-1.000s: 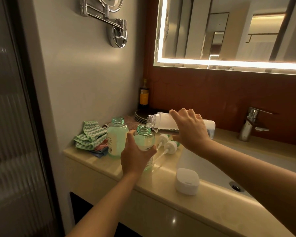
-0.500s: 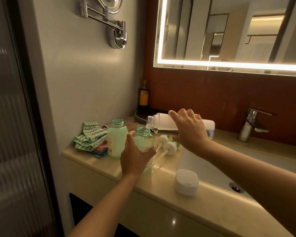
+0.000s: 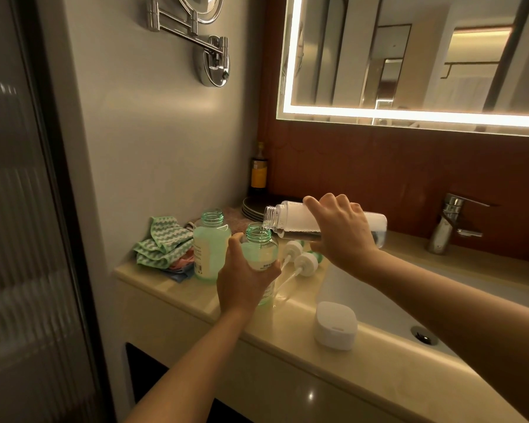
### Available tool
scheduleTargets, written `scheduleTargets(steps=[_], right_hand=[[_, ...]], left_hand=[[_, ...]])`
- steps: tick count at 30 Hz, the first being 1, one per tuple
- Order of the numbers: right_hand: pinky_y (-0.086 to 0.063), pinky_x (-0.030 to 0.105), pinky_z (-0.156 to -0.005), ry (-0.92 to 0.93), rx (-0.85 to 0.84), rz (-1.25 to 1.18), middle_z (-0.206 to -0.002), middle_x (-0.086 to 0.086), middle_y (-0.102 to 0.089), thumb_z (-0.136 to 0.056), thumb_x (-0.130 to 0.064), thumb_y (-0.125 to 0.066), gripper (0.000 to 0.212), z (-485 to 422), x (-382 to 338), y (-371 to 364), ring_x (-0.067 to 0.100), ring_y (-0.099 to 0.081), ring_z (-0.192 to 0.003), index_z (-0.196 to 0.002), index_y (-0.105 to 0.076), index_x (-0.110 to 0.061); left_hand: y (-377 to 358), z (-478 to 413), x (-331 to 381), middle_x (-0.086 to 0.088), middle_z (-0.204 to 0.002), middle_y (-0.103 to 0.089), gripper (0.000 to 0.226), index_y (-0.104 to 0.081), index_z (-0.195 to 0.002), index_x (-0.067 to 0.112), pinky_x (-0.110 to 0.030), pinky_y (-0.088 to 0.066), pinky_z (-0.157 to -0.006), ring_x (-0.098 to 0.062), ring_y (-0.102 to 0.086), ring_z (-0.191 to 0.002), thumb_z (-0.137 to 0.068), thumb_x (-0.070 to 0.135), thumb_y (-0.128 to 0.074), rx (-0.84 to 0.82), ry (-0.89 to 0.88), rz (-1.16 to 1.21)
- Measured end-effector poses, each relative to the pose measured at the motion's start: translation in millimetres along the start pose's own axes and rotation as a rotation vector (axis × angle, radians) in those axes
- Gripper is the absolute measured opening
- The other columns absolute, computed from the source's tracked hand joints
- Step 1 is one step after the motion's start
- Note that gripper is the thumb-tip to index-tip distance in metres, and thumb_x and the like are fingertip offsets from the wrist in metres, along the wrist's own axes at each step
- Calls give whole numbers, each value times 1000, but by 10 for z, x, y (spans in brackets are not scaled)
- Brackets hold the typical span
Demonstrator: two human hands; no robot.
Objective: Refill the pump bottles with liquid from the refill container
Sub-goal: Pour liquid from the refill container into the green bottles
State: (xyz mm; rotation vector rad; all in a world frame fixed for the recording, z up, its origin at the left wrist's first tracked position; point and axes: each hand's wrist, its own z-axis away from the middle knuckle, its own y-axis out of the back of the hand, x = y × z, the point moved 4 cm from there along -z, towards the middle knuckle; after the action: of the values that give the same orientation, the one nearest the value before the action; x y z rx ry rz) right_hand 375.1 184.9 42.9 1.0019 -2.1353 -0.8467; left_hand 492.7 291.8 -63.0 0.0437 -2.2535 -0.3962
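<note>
Beige vanity counter (image 3: 287,340), mid-pour.
Translucent green pump bottle (image 3: 258,248), wrapped by the left hand (image 3: 242,282), stands on it; the right hand (image 3: 339,230) clasps the tipped clear plastic refill container (image 3: 290,219) over its narrow mouth. Overtilting could spill.

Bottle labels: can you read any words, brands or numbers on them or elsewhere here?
Nothing is readable.
On the held green bottle: barcode label, print too small.
On the second green bottle: label with barcode, too blurred.
On the dark bottle: yellow label, too blurred.
</note>
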Motion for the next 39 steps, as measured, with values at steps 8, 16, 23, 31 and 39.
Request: scheduleTargets(steps=[8, 16, 23, 31, 39], right_hand=[[-41, 38, -92, 3, -5, 14, -122, 8, -49, -78, -33, -68, 68, -5, 4, -2, 25, -46, -108, -135, -32, -20], [-41, 37, -90, 8, -5, 24, -121, 8, -50, -78, -32, -69, 68, -8, 3, -4, 25, -46, -106, -134, -32, -20], [-40, 37, -90, 7, -9, 19, -120, 8, -49, -79, -31, -68, 68, -13, 0, 6, 25, -46, -105, -135, -31, -20], [-40, 36, -91, 8, -13, 17, -121, 7, -48, -80, -30, -66, 67, -8, -4, 12, 24, -45, -106, -136, -30, -21], [-40, 37, -91, 16, -15, 22, -122, 8, -48, -80, -30, -67, 68, -23, -8, 31, 25, -45, -107, -136, -30, -20]], left_hand=[[-12, -5, -8, -4, -108, -61, 76, -35, -118, 22, -27, -41, -64, -26, -61, -88, -59, 51, -73, 7, 8, -16], [-5, -3, -3, -3, -107, -60, 76, -34, -118, 22, -27, -42, -63, -24, -60, -85, -59, 52, -72, 8, 6, -20], [-6, 1, -9, -3, -107, -61, 78, -34, -119, 22, -26, -42, -62, -24, -60, -85, -58, 55, -71, 13, 11, -30], [-8, -2, -12, -3, -105, -61, 77, -35, -117, 23, -25, -39, -61, -23, -60, -83, -56, 57, -68, 25, 3, -32], [-11, -4, -21, -2, -108, -60, 77, -34, -117, 23, -25, -40, -61, -23, -60, -85, -58, 55, -72, 24, -6, -39]])
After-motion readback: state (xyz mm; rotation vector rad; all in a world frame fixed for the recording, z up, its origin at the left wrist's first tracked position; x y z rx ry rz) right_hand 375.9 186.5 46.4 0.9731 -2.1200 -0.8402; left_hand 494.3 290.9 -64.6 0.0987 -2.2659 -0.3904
